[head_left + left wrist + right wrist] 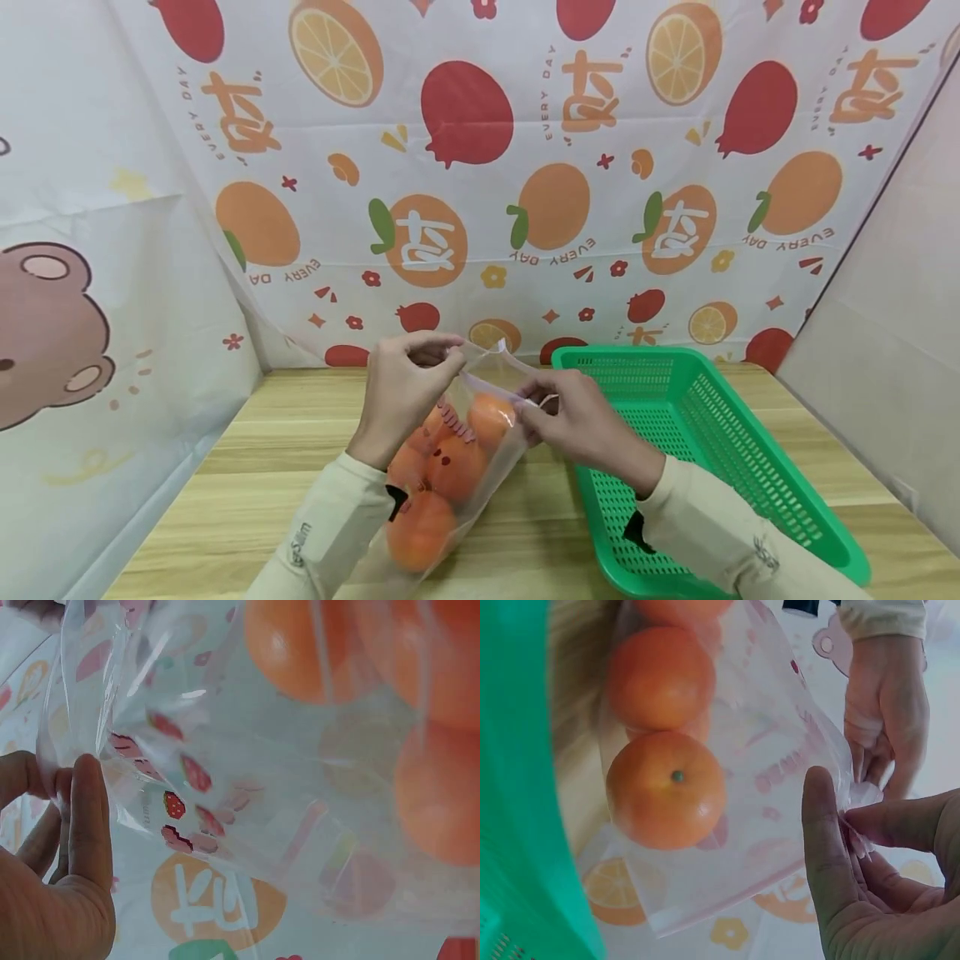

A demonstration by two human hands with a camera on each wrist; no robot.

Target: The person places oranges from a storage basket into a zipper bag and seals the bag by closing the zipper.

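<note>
A clear plastic zip bag with pink print holds several orange fruits, and its mouth points away from me. My left hand pinches one side of the bag's top edge between thumb and fingers. On the other side of the mouth, my right hand pinches the edge too. Between the hands the mouth stands partly apart. In the right wrist view, one orange fruit shows a small green stem end through the film. The left wrist view shows strawberry prints on the film near the left fingers.
A green plastic basket with perforated walls stands to the right, partly under the right forearm. Underneath is a wood-grain table. A fruit-printed cloth hangs behind it, and a bear-printed cloth hangs at the left.
</note>
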